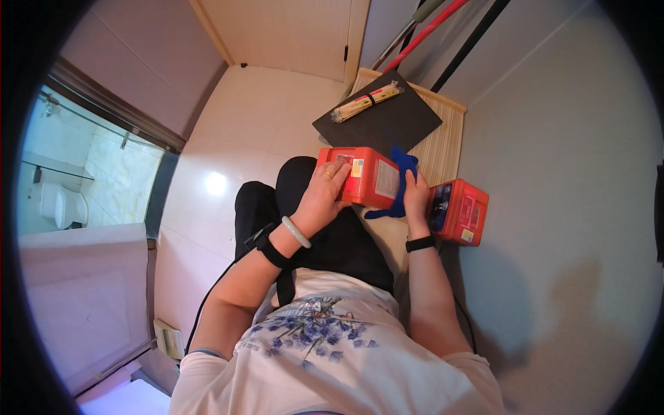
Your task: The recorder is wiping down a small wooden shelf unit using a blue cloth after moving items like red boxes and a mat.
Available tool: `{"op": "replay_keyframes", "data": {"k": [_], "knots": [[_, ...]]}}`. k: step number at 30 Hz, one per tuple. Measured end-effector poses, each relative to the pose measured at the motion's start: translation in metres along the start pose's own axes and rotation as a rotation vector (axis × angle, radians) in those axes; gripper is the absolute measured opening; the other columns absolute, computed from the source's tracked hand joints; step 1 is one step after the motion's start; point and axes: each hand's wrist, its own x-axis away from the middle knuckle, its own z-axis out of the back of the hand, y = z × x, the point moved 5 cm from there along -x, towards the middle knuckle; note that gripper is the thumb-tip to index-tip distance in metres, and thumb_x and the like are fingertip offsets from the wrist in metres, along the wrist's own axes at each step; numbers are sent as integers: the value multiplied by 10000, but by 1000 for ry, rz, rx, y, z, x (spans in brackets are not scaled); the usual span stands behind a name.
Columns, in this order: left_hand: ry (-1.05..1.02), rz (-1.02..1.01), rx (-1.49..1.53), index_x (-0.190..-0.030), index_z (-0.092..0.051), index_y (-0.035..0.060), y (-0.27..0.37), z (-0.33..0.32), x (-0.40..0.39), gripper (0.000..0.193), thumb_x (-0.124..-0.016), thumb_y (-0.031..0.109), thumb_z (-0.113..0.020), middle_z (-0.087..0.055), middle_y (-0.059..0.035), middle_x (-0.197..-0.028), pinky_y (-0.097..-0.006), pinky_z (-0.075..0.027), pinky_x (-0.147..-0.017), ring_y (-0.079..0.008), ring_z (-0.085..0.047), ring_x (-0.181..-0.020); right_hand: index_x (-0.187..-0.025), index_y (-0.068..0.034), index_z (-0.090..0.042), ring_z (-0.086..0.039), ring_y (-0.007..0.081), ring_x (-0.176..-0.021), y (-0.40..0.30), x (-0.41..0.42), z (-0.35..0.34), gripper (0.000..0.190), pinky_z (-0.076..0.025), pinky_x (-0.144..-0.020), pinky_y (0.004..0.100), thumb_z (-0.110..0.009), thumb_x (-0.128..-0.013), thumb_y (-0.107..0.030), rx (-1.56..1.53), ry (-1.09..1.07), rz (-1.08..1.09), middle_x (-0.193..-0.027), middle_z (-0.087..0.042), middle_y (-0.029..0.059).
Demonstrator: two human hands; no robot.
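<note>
A red plastic box with labels rests at my lap. My left hand grips it, fingers spread over its labelled face. Against the box's right side my right hand holds a dark blue cloth, bunched under the fingers. A second red box, with a dark picture panel, stands just right of my right wrist. Beyond the first box, a dark flat board lies on a slatted wooden surface, bearing a strapped bundle of thin sticks.
Long poles, one of them red, lean at the far right corner. A grey wall rises close on the right. A wooden door stands ahead. To the left, an opening shows a toilet.
</note>
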Motion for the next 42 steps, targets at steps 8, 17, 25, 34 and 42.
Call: {"op": "replay_keyframes", "data": {"k": [8, 17, 25, 34, 42], "knots": [[-249, -469, -204, -1216, -527, 96, 15, -2, 10, 505, -718, 66, -604, -496, -65, -1265, -494, -231, -1075, -262, -417, -1236, -1087, 34, -585, -614, 314, -923, -45, 26, -3, 328, -458, -815, 338, -542, -896, -230, -132, -250, 103, -984, -635, 197], [-392, -84, -132, -1267, -441, 73, 8, 20, 29, 613, -680, -44, -569, -257, -174, -1440, -506, -215, -1082, -361, -237, -1346, -1099, 26, -585, -583, 249, -1009, -89, 50, -9, 309, -429, -877, 312, -559, -890, -200, -356, -265, 30, -1091, -603, 169], [-8, 134, 195, -1124, -520, 38, 11, 7, 34, 592, -623, 161, -811, -311, -244, -1391, -412, -280, -1068, -389, -260, -1328, -1076, -8, -606, -548, 320, -1018, -156, 69, -13, 283, -424, -891, 371, -591, -844, -169, -158, -259, 357, -1121, -565, 169], [-38, 153, 122, -1073, -548, 57, 7, 0, 32, 567, -591, 181, -818, -380, -199, -1365, -490, -308, -1025, -439, -264, -1304, -1066, 68, -584, -551, 260, -1052, -92, 36, -31, 338, -398, -924, 314, -564, -886, -216, -347, -368, 80, -1142, -572, 175], [-71, 161, 111, -994, -545, 36, 25, -2, 25, 431, -625, 59, -766, -377, -169, -1387, -454, -304, -1055, -436, -241, -1324, -1008, 35, -613, -573, 176, -853, -17, 16, -21, 264, -431, -778, 283, -547, -896, -195, -207, -374, -3, -912, -631, 105]]}}
